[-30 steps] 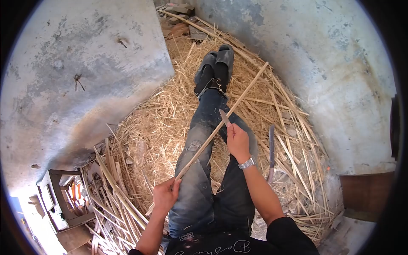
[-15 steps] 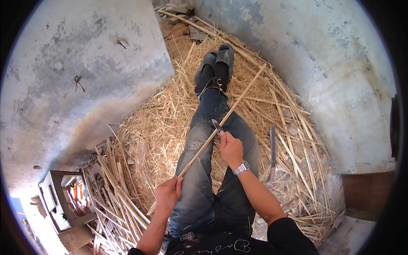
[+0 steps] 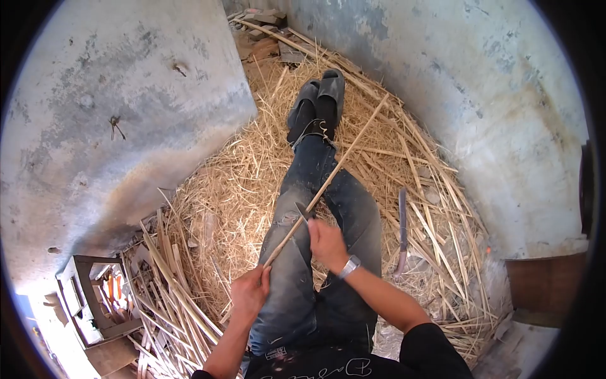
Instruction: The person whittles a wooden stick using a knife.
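A long, thin wooden strip (image 3: 342,162) lies slantwise over my jeans, its far end up over the shavings. My left hand (image 3: 250,290) is closed around its near end, beside my thigh. In my right hand (image 3: 327,244) is a small knife (image 3: 302,211), whose blade crosses the strip at about knee level. My right fingers are wrapped round the knife's handle, which they mostly hide.
Straw-like shavings (image 3: 233,170) cover the floor around my outstretched legs. A long dark blade (image 3: 403,221) lies at the right. Split strips (image 3: 167,271) are heaped at the lower left near a wooden frame (image 3: 104,297). Worn walls (image 3: 480,114) stand on both sides.
My right hand and the knife have moved down along the strip toward my left hand. My left hand has stayed nearly in place, still holding the near end.
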Demonstrator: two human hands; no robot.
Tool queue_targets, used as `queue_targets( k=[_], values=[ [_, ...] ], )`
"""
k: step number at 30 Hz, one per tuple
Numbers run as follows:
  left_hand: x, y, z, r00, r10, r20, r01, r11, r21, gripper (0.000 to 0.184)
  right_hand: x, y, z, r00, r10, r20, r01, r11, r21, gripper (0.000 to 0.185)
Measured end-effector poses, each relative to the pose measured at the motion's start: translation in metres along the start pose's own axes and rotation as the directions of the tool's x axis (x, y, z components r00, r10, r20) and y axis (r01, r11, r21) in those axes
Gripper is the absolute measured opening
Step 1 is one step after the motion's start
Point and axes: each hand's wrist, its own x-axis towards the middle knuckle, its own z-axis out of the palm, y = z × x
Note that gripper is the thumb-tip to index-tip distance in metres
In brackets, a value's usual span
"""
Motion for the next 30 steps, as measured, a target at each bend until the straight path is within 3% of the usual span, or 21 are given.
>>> queue_targets(
  k=[1,3,4,6,7,8,10,11,12,14,17,21,24,25,27,30],
  values=[
    [-0.002,-0.001,0.0,1.0,-0.002,0.005,0.002,1.0,0.005,0.017,-0.019,-0.01,0.003,1.0,0.005,0.003,-0.005,1.0,0.004,0.042],
    [-0.001,-0.004,0.001,0.999,-0.046,-0.002,0.046,0.999,-0.016,0.019,-0.042,-0.034,0.0,0.954,0.038,0.298,-0.031,0.999,-0.027,0.042],
    [0.002,-0.005,0.001,0.999,-0.041,-0.006,0.041,0.999,-0.011,0.019,-0.037,-0.03,0.001,0.956,0.034,0.293,-0.029,0.999,-0.022,0.042],
    [-0.003,-0.004,0.0,0.999,-0.027,-0.03,0.026,0.999,-0.044,0.021,-0.026,-0.015,-0.003,0.978,-0.017,0.206,0.019,1.0,-0.009,0.04],
    [-0.004,-0.002,-0.001,0.999,-0.034,-0.03,0.033,0.998,-0.046,0.021,-0.014,-0.013,-0.005,0.995,0.059,0.085,-0.065,0.996,0.068,0.038],
    [-0.001,0.001,-0.004,0.999,-0.037,-0.02,0.036,0.998,-0.054,0.021,0.001,-0.009,-0.01,0.995,0.055,0.089,-0.061,0.996,0.065,0.038],
    [0.004,0.004,-0.003,0.999,-0.031,-0.014,0.03,0.997,-0.067,0.022,0.023,0.001,-0.016,0.969,0.247,-0.027,-0.247,0.969,0.012,0.038],
    [0.005,0.004,-0.001,0.998,-0.057,0.0,0.057,0.996,-0.072,0.022,0.013,0.005,0.003,0.993,-0.039,-0.113,0.044,0.998,0.047,0.038],
    [0.005,0.003,-0.001,0.996,-0.083,0.014,0.084,0.994,-0.074,0.023,-0.007,-0.009,0.011,0.993,-0.038,-0.114,0.044,0.998,0.048,0.038],
    [0.007,0.006,-0.003,0.995,-0.099,0.028,0.101,0.99,-0.097,0.024,-0.043,-0.043,0.011,0.968,0.01,0.251,-0.015,1.0,0.02,0.037],
    [0.014,0.005,-0.004,0.99,-0.121,0.069,0.131,0.979,-0.158,0.026,-0.021,-0.034,-0.01,0.948,0.02,0.317,0.011,0.995,-0.096,0.039],
    [0.014,0.003,-0.006,0.987,-0.131,0.098,0.148,0.968,-0.203,0.028,0.038,0.015,-0.016,0.991,0.104,-0.088,-0.112,0.989,-0.094,0.04],
    [0.012,-0.001,0.001,0.987,-0.147,0.071,0.157,0.97,-0.187,0.029,0.042,0.017,-0.013,0.986,0.12,-0.118,-0.128,0.989,-0.068,0.038],
    [0.014,-0.001,0.002,0.987,-0.147,0.072,0.158,0.97,-0.186,0.029,0.027,0.005,-0.006,0.997,-0.014,-0.073,0.013,1.0,-0.011,0.034],
    [0.016,0.0,0.006,0.991,-0.116,0.064,0.125,0.977,-0.172,0.029,-0.022,-0.012,0.005,0.951,-0.058,0.305,0.104,0.985,-0.137,0.029],
    [0.014,-0.002,0.004,0.988,-0.133,0.078,0.145,0.974,-0.176,0.027,-0.018,-0.024,-0.01,0.944,0.002,0.329,0.058,0.983,-0.173,0.026]
  ],
)
